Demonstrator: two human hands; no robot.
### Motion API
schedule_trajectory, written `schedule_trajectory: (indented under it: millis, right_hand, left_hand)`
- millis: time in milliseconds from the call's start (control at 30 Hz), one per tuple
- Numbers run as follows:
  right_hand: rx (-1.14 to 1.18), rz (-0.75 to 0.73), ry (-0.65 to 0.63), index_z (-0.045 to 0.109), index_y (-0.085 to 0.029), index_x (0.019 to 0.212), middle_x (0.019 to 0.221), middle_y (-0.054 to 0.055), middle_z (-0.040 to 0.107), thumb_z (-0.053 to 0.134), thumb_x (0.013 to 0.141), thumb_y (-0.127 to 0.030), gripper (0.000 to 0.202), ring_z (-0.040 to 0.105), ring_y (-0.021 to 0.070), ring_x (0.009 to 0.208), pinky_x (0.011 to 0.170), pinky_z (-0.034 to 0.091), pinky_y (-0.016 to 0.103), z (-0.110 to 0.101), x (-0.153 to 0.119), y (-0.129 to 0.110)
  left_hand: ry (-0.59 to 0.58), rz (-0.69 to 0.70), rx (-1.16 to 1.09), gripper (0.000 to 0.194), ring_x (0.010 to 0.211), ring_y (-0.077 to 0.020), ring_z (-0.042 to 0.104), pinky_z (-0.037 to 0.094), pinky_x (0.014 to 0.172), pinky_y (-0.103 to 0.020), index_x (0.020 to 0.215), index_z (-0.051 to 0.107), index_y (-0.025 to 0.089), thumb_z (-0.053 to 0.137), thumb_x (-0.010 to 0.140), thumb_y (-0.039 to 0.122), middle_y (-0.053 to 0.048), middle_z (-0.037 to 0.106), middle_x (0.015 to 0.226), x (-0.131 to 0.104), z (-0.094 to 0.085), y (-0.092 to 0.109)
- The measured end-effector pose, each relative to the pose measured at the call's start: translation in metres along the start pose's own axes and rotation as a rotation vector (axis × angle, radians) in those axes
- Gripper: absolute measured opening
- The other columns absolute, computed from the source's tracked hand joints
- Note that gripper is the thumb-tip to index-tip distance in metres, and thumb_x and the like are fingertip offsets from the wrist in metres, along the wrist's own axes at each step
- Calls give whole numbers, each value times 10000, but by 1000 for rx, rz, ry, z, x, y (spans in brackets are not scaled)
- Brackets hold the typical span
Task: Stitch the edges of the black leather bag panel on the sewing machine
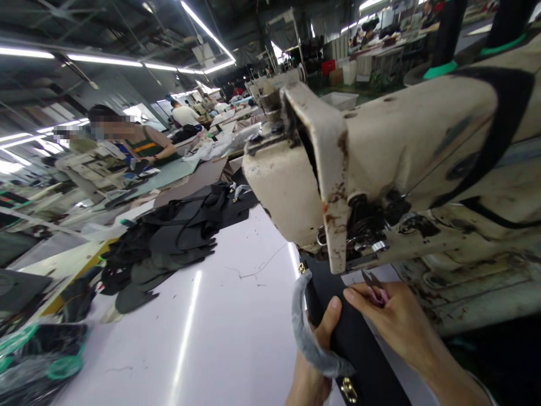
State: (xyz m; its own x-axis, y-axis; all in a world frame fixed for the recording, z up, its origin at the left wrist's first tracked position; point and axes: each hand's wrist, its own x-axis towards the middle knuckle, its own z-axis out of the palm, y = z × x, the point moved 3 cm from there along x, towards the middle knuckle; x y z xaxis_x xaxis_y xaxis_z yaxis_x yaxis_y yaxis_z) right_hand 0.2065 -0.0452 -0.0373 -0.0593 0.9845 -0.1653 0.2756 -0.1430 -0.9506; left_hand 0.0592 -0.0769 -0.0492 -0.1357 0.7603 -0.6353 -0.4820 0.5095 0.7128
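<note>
A black panel [357,332] lies under the head of a beige sewing machine [287,186]. A grey wrapped handle [301,321] arches from it, with gold-coloured fittings [349,389] at its ends. My left hand [315,355] is closed on the panel's left edge, thumb on top, partly behind the handle. My right hand [393,321] holds small pink-handled scissors [376,293], blades pointing up and left, while its thumb and forefinger pinch at the panel's right edge. Whether a thread is between those fingertips is too small to tell.
Black cut pieces [181,231] are heaped on the pale tabletop [228,316], with loose threads nearby. Plastic-wrapped items [46,355] sit at the lower left. Thread cones [448,39] stand at the upper right. Other people [143,141] work at tables behind.
</note>
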Motion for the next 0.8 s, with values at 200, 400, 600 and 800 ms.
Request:
schedule_trajectory:
  millis: [200, 400, 600, 800]
  right_hand:
    - [104, 75, 65, 748, -169, 611, 596, 23, 593, 716, 792, -549, 422, 483, 164, 600, 553, 346, 284, 0, 0, 3]
    - [159, 127, 92, 764, -168, 618, 526, -2, 499, 761, 744, -578, 430, 422, 145, 581, 575, 358, 278, 0, -1, 4]
    - [189, 163, 89, 773, -162, 648, 541, -4, 530, 802, 720, -545, 391, 416, 126, 555, 557, 365, 261, -3, 1, 3]
    - [202, 186, 95, 786, -155, 648, 597, 38, 646, 819, 685, -528, 376, 564, 177, 606, 549, 412, 265, -3, 12, 4]
  left_hand:
    - [-59, 149, 62, 395, 1344, -388, 579, 528, 1107, -412, 896, 796, 200, 781, 788, 580, -149, 787, 1061, 11, 11, 26]
    - [-184, 146, -75, 506, 1208, -430, 662, 593, 1000, -482, 1093, 776, 147, 749, 814, 568, -163, 789, 1011, 17, 21, 23]
    - [-273, 76, -187, 525, 1087, -401, 713, 631, 892, -468, 1184, 730, 137, 733, 846, 538, -170, 777, 1025, 18, 25, 17]
    - [-282, 134, -172, 445, 1094, -386, 709, 635, 875, -463, 1128, 760, 149, 702, 880, 514, -146, 784, 971, 20, 30, 23]
